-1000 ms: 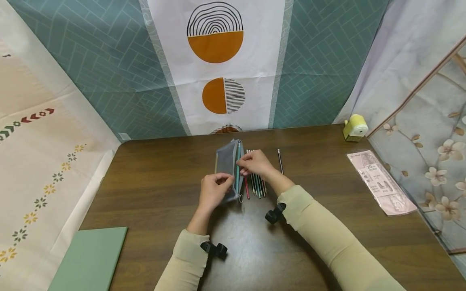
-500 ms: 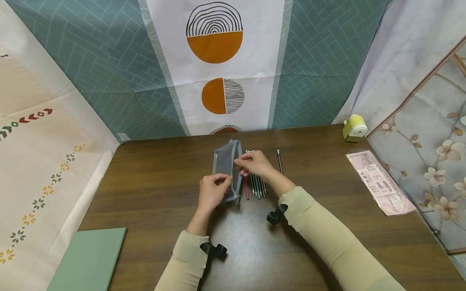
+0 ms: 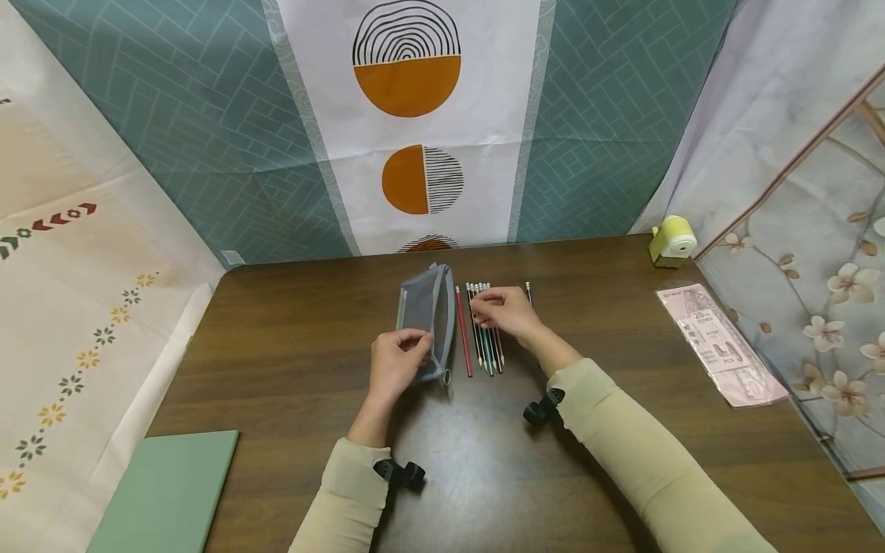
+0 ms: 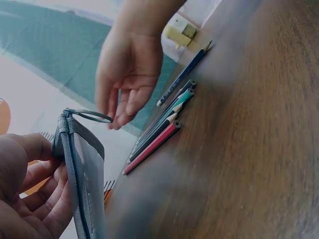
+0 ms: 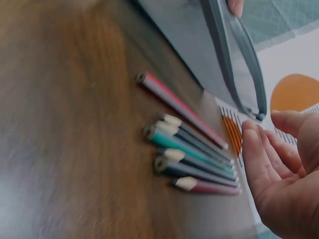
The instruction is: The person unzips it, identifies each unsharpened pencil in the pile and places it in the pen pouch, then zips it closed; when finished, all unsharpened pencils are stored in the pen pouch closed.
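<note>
A grey mesh pencil case stands with its zipped mouth spread, leaning towards my left. My left hand pinches its near edge between thumb and fingers; the left wrist view shows that grip below the ring pull. Through the mesh a thin pale strip shows along the far side. My right hand hovers over a row of pencils, its thumb and fingers apart with nothing between them. Between row and case lies a red pencil. A dark pencil lies apart, partly hidden by my right hand in the head view.
A yellow-green pencil sharpener stands at the table's back right corner. Near the right edge lies a pink flat packet. A green board rests at the front left. Patterned cloth hangs behind the table.
The teal pencil went down into the case and out of sight. My right hand has let go and moved right, over the pencil row. My left hand and the case shifted slightly left.
</note>
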Demonstrator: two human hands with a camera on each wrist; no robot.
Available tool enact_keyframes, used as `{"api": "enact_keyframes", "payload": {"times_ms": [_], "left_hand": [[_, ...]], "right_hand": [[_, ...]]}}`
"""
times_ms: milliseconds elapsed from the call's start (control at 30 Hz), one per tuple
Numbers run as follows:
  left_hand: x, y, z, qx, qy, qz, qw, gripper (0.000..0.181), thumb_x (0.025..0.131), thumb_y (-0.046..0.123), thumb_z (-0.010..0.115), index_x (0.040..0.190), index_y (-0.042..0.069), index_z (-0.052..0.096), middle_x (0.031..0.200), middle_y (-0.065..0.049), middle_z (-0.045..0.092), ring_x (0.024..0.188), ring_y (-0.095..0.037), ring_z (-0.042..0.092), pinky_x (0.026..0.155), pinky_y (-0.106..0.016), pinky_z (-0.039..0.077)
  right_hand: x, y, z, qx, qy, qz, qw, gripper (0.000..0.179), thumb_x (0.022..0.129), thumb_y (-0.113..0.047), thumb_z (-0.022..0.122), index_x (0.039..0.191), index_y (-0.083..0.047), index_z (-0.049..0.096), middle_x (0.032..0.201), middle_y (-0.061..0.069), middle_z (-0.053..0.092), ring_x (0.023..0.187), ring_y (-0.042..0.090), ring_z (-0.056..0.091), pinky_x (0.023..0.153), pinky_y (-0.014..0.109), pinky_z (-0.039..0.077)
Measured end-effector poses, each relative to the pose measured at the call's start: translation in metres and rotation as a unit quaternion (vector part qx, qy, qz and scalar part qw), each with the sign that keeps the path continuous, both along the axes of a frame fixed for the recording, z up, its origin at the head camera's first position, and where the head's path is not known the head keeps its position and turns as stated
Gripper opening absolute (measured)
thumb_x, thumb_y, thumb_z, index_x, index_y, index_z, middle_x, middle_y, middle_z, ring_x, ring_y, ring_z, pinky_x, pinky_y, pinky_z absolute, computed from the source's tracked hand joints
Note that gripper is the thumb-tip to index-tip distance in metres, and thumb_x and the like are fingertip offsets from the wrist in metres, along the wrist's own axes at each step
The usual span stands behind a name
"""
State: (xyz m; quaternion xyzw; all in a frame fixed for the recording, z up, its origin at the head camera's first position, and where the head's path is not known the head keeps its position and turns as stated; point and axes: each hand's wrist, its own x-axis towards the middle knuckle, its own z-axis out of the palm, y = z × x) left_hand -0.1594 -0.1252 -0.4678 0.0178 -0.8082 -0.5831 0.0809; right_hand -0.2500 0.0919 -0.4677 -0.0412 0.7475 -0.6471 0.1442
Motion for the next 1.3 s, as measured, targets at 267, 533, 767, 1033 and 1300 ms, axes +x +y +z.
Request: {"api": "enact_keyframes", "payload": {"times_ms": [267,533,767,1033,1300], "left_hand": [[0.0,-0.002,0.003,-0.006,-0.002,0.002,1.0,0.011,0.089,0.007,0.074,0.091,-0.004,0.078,0.072,-0.012,0.072,0.056,-0.009,0.064,0.055,-0.023,0.057],[0.0,-0.002,0.002,-0.011,-0.006,0.004,0.9999,0.011,0.09,0.006,0.074,0.091,-0.003,0.078,0.073,-0.012,0.073,0.056,-0.008,0.064,0.055,-0.021,0.056],[0.0,-0.002,0.001,-0.01,-0.009,0.003,0.9999,0.011,0.09,0.007,0.074,0.091,-0.003,0.078,0.075,-0.013,0.073,0.056,-0.009,0.064,0.056,-0.022,0.056],[0.001,-0.003,0.001,-0.011,-0.01,0.001,0.9999,0.011,0.09,0.007,0.074,0.091,-0.003,0.078,0.074,-0.012,0.073,0.056,-0.009,0.064,0.056,-0.022,0.056],[0.002,-0.002,-0.002,-0.014,-0.006,0.003,0.9999,0.01,0.089,0.006,0.074,0.09,-0.003,0.078,0.072,-0.012,0.073,0.055,-0.01,0.064,0.055,-0.022,0.056]], "right_hand": [[0.0,0.012,-0.01,0.036,0.022,-0.026,0.9988,0.024,0.096,-0.007,0.069,0.114,0.009,0.069,0.098,0.018,0.074,0.075,0.015,0.07,0.069,0.028,0.061],[0.0,0.014,-0.019,0.084,0.036,0.005,0.9958,0.026,0.095,-0.007,0.07,0.116,0.009,0.069,0.103,0.022,0.073,0.082,0.022,0.072,0.072,0.031,0.061],[0.002,0.019,-0.02,0.152,0.074,-0.01,0.9855,0.017,0.092,-0.006,0.074,0.105,0.006,0.072,0.094,0.018,0.075,0.067,0.016,0.07,0.062,0.029,0.06],[0.001,0.027,-0.019,0.233,0.11,-0.021,0.966,0.015,0.085,-0.007,0.079,0.094,0.003,0.072,0.071,0.004,0.067,0.06,0.013,0.061,0.057,0.025,0.051],[0.001,0.031,-0.016,0.309,0.151,-0.042,0.938,0.015,0.078,-0.008,0.08,0.089,0.0,0.074,0.073,0.003,0.072,0.078,0.021,0.066,0.085,0.041,0.053]]}}
